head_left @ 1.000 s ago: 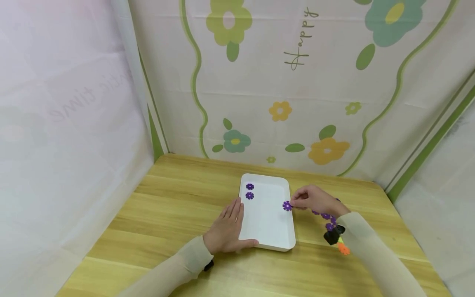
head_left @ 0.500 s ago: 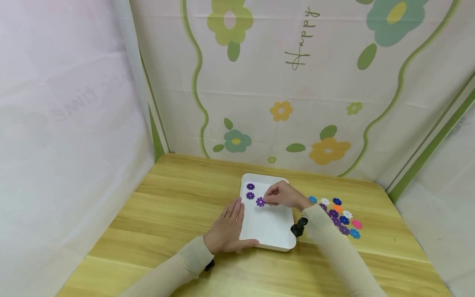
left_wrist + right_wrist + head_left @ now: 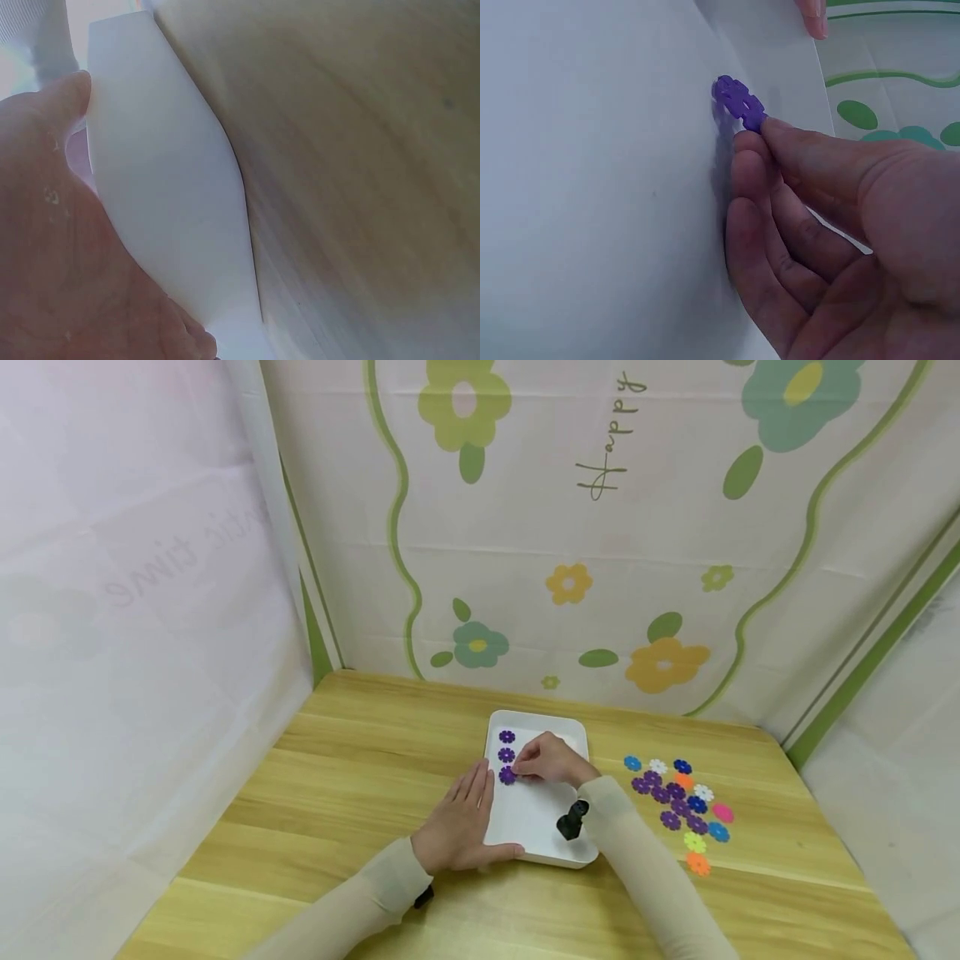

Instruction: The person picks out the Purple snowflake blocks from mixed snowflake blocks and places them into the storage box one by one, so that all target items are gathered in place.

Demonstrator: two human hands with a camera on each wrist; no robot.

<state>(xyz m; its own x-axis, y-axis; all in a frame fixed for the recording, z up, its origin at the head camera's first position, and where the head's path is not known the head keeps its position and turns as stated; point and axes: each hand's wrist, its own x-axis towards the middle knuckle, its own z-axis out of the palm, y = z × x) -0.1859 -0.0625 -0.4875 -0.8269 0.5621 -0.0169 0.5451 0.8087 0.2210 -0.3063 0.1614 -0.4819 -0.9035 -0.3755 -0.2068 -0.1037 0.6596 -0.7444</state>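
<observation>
My right hand (image 3: 553,760) is over the white tray (image 3: 540,827), pinching a purple snowflake disc (image 3: 739,101) between thumb and index finger. In the head view that purple disc (image 3: 507,775) sits at the tray's left side, just below two other purple discs (image 3: 506,746) lined up in a column. Whether it touches the tray floor fully is hard to tell; in the right wrist view it looks tilted. My left hand (image 3: 457,827) rests on the tray's lower left corner, fingers straight along the left rim and thumb along the near rim. The left wrist view shows the tray's outer wall (image 3: 172,165) beside that hand (image 3: 67,240).
Right of the tray, a loose pile of snowflake discs (image 3: 678,807) in purple, blue, white, orange, pink and yellow lies on the wooden table (image 3: 360,760). A flowered cloth (image 3: 517,527) hangs behind the table, with pale cloth at both sides.
My right hand has carried the purple disc leftward from the tray's right rim to the column's lower end. The pile, earlier covered by the arm, now shows. My left hand stays put.
</observation>
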